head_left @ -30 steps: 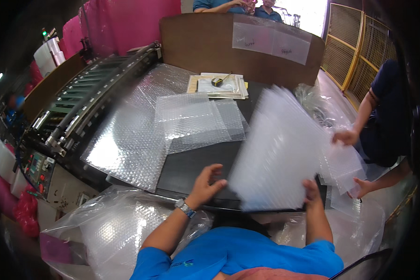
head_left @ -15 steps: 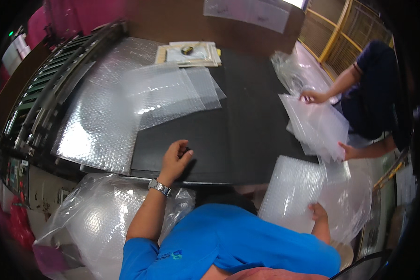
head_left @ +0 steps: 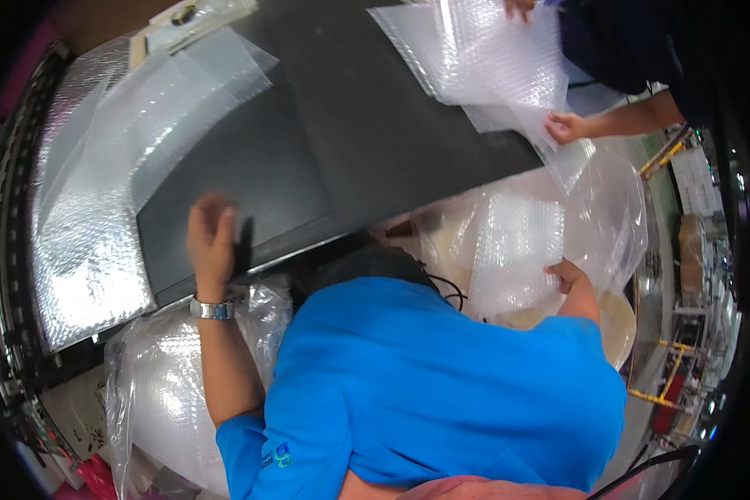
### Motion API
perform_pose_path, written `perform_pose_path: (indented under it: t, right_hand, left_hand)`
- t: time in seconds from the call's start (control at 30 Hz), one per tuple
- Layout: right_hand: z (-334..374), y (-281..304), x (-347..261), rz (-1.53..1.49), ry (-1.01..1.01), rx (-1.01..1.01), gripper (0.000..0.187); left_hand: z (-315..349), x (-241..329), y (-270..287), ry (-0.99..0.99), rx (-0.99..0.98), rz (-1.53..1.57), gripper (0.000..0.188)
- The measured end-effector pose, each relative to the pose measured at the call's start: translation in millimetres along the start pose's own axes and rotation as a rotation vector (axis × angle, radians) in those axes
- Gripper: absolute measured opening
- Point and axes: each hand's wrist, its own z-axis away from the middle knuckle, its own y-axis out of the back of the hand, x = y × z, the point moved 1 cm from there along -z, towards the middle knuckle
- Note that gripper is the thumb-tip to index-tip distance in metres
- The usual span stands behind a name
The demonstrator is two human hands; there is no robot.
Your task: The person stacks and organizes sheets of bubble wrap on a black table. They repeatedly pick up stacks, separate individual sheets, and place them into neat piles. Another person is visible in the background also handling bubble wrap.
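Note:
My left hand (head_left: 211,237), with a metal watch on its wrist, hovers over the near left edge of the black work table (head_left: 308,179). It holds nothing; its thumb stands apart from the fingers, which are slightly blurred. My right hand (head_left: 568,273) grips the right edge of a bubble wrap sheet (head_left: 518,250) beyond the table's near edge. That sheet is beside a large clear plastic bag (head_left: 612,212). Some fingers of my right hand are hidden behind the sheet.
Overlapping bubble wrap sheets (head_left: 175,104) and a silvery bubble sheet (head_left: 92,275) cover the table's left side. Across the table, a co-worker's hand (head_left: 565,127) handles more bubble wrap (head_left: 483,58). A plastic-covered bundle (head_left: 171,400) stands below my left forearm.
The view has swung, shifting the table up and left. My right hand has carried its bubble wrap sheet away from the table edge. The co-worker's sheets now lie further over the table.

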Motion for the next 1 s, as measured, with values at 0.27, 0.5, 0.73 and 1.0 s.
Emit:
perform_pose_path:
  t: [0.27,0.5,0.73,1.0]
  right_hand:
    - [-4,33,-11,0.341,-0.002,0.229,0.079]
    - [-95,38,2,0.886,-0.025,0.619,0.068]
    - [-75,-41,-18,1.014,-0.121,0.853,0.058]
    - [-71,-84,-138,1.732,-0.263,-0.158,0.053]
  left_hand:
    - [1,3,-5,-0.016,0.029,0.063,0.031]
    - [-2,0,-5,-0.016,0.05,0.05,0.031]
    - [3,-6,1,-0.038,0.027,-0.026,0.031]
    - [3,7,-3,-0.052,0.069,-0.005,0.032]
